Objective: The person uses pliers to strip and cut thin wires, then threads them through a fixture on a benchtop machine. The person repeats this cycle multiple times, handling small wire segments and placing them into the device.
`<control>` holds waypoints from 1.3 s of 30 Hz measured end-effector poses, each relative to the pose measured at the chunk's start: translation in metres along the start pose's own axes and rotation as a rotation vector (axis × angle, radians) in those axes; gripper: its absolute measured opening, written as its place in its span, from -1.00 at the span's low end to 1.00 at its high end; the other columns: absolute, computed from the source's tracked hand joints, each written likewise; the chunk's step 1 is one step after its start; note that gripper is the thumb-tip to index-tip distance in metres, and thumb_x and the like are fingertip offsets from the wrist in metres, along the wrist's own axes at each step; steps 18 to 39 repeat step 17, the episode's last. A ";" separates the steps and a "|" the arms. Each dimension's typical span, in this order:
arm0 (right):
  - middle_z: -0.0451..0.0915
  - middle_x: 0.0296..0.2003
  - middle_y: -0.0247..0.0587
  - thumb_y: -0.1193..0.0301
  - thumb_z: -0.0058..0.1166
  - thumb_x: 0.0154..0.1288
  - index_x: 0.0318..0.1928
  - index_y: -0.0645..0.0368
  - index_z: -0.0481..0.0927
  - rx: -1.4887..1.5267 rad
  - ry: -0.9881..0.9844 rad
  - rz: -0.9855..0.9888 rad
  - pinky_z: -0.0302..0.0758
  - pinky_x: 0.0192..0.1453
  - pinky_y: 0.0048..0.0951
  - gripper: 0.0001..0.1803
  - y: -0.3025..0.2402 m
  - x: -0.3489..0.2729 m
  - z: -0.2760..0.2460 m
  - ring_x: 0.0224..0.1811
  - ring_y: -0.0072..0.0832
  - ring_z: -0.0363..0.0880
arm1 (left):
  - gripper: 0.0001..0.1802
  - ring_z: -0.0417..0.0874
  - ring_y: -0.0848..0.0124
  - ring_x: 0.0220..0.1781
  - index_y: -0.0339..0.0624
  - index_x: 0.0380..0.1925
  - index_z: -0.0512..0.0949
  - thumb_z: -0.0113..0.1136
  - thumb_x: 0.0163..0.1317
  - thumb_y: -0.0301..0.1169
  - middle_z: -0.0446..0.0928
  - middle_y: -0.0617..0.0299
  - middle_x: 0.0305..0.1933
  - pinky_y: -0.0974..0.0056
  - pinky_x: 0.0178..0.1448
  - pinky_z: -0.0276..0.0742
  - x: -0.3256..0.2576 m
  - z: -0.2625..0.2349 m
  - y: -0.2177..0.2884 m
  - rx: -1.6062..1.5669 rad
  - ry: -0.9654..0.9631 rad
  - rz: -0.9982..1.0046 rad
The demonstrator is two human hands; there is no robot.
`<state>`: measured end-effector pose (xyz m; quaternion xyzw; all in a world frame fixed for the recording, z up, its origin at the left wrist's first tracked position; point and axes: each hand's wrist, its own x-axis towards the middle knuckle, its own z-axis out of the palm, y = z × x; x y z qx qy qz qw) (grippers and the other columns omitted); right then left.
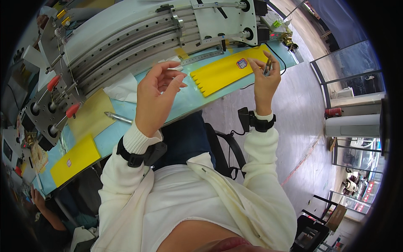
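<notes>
My left hand is raised above the light-blue workbench, fingers spread and curled, holding nothing. Just past its fingertips lies a small white scrap. My right hand pinches a thin dark metal tool, tweezers or a pen-like piece, over the right end of a yellow comb-edged sheet with a small sticker on it. Both wrists wear black straps with small devices.
A grey metal machine with rails and red-handled clamps lines the bench's far side. A steel ruler, white cloth, metal pen and a second yellow sheet lie on it. Another person's hand shows lower left.
</notes>
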<state>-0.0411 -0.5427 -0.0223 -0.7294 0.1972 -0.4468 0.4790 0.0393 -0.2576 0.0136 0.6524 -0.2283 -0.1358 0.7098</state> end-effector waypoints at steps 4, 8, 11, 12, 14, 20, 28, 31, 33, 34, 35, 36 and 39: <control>0.76 -0.29 -0.29 0.50 0.32 0.22 0.06 0.24 0.53 -0.405 0.201 0.115 0.46 -0.09 -0.57 -0.60 0.049 0.023 -0.062 -0.25 -0.61 0.63 | -0.80 0.67 0.16 0.05 -0.34 -0.16 0.66 0.23 0.25 -0.48 0.66 0.04 0.01 0.17 0.13 0.58 -0.002 0.025 -0.017 0.402 -0.179 0.124; 0.78 -0.26 -0.37 0.50 0.22 0.28 0.04 0.17 0.54 -0.515 0.168 -0.067 0.48 -0.14 -0.55 -0.68 0.076 0.031 -0.079 -0.27 -0.57 0.64 | -0.66 0.37 0.06 0.43 -0.30 0.03 0.62 0.20 0.25 -0.47 0.51 -0.02 0.28 0.00 0.52 0.21 -0.001 0.055 -0.041 0.744 -0.329 0.348; 0.79 -0.20 -0.33 0.46 0.23 0.29 0.06 0.10 0.52 -0.615 0.084 -0.042 0.51 -0.14 -0.53 -0.66 0.079 0.033 -0.074 -0.28 -0.49 0.69 | -0.55 0.30 0.02 0.49 -0.29 0.18 0.52 0.15 0.26 -0.54 0.45 -0.05 0.34 -0.06 0.56 0.12 -0.004 0.065 -0.058 0.967 -0.408 0.339; 0.78 -0.18 -0.29 0.41 0.25 0.30 0.14 0.01 0.51 -0.659 0.084 -0.088 0.55 -0.15 -0.42 -0.59 0.083 0.034 -0.069 -0.27 -0.35 0.73 | -0.51 0.28 0.03 0.51 -0.30 0.23 0.47 0.12 0.26 -0.56 0.44 -0.04 0.35 -0.10 0.58 0.07 -0.005 0.066 -0.063 0.969 -0.411 0.335; 0.78 -0.20 -0.26 0.38 0.26 0.30 0.19 -0.04 0.50 -0.779 0.092 -0.092 0.56 -0.16 -0.32 -0.55 0.092 0.033 -0.066 -0.26 -0.24 0.74 | -0.51 0.30 0.01 0.50 -0.30 0.21 0.48 0.10 0.23 -0.59 0.44 -0.05 0.35 -0.11 0.57 0.08 -0.005 0.067 -0.071 0.967 -0.388 0.400; 0.77 -0.25 -0.21 0.31 0.26 0.32 0.27 -0.17 0.47 -0.870 0.106 -0.214 0.56 -0.28 -0.23 -0.49 0.102 0.033 -0.060 -0.30 -0.11 0.72 | -0.49 0.34 -0.04 0.46 -0.31 0.17 0.51 0.10 0.14 -0.60 0.46 -0.07 0.33 -0.15 0.55 0.10 -0.002 0.065 -0.074 0.944 -0.375 0.435; 0.77 -0.25 -0.21 0.31 0.26 0.32 0.27 -0.17 0.47 -0.870 0.106 -0.214 0.56 -0.28 -0.23 -0.49 0.102 0.033 -0.060 -0.30 -0.11 0.72 | -0.49 0.34 -0.04 0.46 -0.31 0.17 0.51 0.10 0.14 -0.60 0.46 -0.07 0.33 -0.15 0.55 0.10 -0.002 0.065 -0.074 0.944 -0.375 0.435; 0.77 -0.25 -0.21 0.31 0.26 0.32 0.27 -0.17 0.47 -0.870 0.106 -0.214 0.56 -0.28 -0.23 -0.49 0.102 0.033 -0.060 -0.30 -0.11 0.72 | -0.49 0.34 -0.04 0.46 -0.31 0.17 0.51 0.10 0.14 -0.60 0.46 -0.07 0.33 -0.15 0.55 0.10 -0.002 0.065 -0.074 0.944 -0.375 0.435; 0.77 -0.25 -0.21 0.31 0.26 0.32 0.27 -0.17 0.47 -0.870 0.106 -0.214 0.56 -0.28 -0.23 -0.49 0.102 0.033 -0.060 -0.30 -0.11 0.72 | -0.49 0.34 -0.04 0.46 -0.31 0.17 0.51 0.10 0.14 -0.60 0.46 -0.07 0.33 -0.15 0.55 0.10 -0.002 0.065 -0.074 0.944 -0.375 0.435; 0.77 -0.25 -0.21 0.31 0.26 0.32 0.27 -0.17 0.47 -0.870 0.106 -0.214 0.56 -0.28 -0.23 -0.49 0.102 0.033 -0.060 -0.30 -0.11 0.72 | -0.49 0.34 -0.04 0.46 -0.31 0.17 0.51 0.10 0.14 -0.60 0.46 -0.07 0.33 -0.15 0.55 0.10 -0.002 0.065 -0.074 0.944 -0.375 0.435; 0.77 -0.25 -0.21 0.31 0.26 0.32 0.27 -0.17 0.47 -0.870 0.106 -0.214 0.56 -0.28 -0.23 -0.49 0.102 0.033 -0.060 -0.30 -0.11 0.72 | -0.49 0.34 -0.04 0.46 -0.31 0.17 0.51 0.10 0.14 -0.60 0.46 -0.07 0.33 -0.15 0.55 0.10 -0.002 0.065 -0.074 0.944 -0.375 0.435; 0.77 -0.25 -0.21 0.31 0.26 0.32 0.27 -0.17 0.47 -0.870 0.106 -0.214 0.56 -0.28 -0.23 -0.49 0.102 0.033 -0.060 -0.30 -0.11 0.72 | -0.49 0.34 -0.04 0.46 -0.31 0.17 0.51 0.10 0.14 -0.60 0.46 -0.07 0.33 -0.15 0.55 0.10 -0.002 0.065 -0.074 0.944 -0.375 0.435; 0.77 -0.25 -0.21 0.31 0.26 0.32 0.27 -0.17 0.47 -0.870 0.106 -0.214 0.56 -0.28 -0.23 -0.49 0.102 0.033 -0.060 -0.30 -0.11 0.72 | -0.49 0.34 -0.04 0.46 -0.31 0.17 0.51 0.10 0.14 -0.60 0.46 -0.07 0.33 -0.15 0.55 0.10 -0.002 0.065 -0.074 0.944 -0.375 0.435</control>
